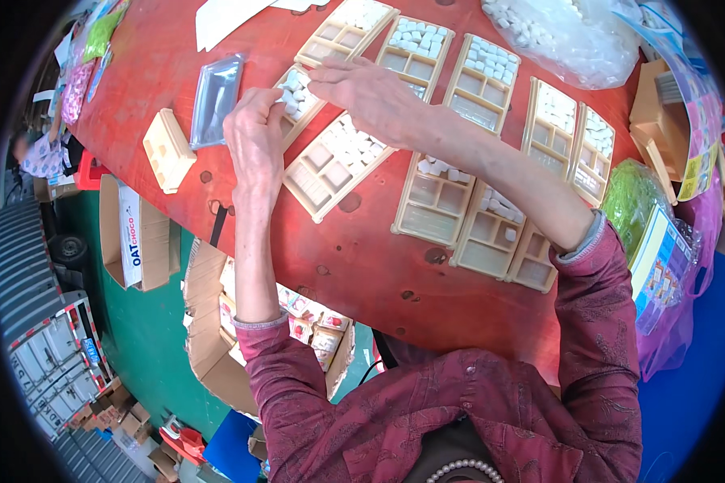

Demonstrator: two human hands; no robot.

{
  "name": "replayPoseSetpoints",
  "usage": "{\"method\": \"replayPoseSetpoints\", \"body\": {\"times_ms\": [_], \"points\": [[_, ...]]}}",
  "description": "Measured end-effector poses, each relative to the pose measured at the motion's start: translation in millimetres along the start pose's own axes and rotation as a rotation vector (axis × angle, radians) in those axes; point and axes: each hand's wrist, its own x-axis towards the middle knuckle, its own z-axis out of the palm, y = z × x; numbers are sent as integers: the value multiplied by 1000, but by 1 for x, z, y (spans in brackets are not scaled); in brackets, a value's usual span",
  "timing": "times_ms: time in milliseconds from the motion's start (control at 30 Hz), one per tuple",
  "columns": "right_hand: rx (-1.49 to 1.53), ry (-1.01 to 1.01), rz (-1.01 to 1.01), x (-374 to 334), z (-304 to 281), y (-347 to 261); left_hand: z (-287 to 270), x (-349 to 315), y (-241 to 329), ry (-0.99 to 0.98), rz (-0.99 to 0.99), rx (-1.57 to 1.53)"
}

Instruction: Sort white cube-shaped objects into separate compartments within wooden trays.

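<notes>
Reaching over the table, my left hand (256, 133) has its fingers pinched together at the near left side of a cream compartment tray (298, 129). What lies in that pinch, if anything, is hidden. White cubes (297, 95) fill the tray's upper part. My right hand (374, 101) lies flat across from it, fingers stretched toward the same tray and covering part of it. Below the right hand is another cream tray (314, 190), tilted, with white cubes in one large section and several smaller compartments.
More cream trays (479, 84) with cubes stand across the red table (362, 258). A clear plastic lid (216, 101) and a cream tray (169, 150) lie left. At the far right is a bag of cubes (572, 40). An open carton (205, 354) of packets stands below the table edge.
</notes>
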Motion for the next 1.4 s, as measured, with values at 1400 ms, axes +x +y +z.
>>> {"method": "replayPoseSetpoints", "body": {"times_ms": [1400], "points": [[12, -183, 56, 22, -5, -25, -9, -7, -26, -88, -179, 287]]}}
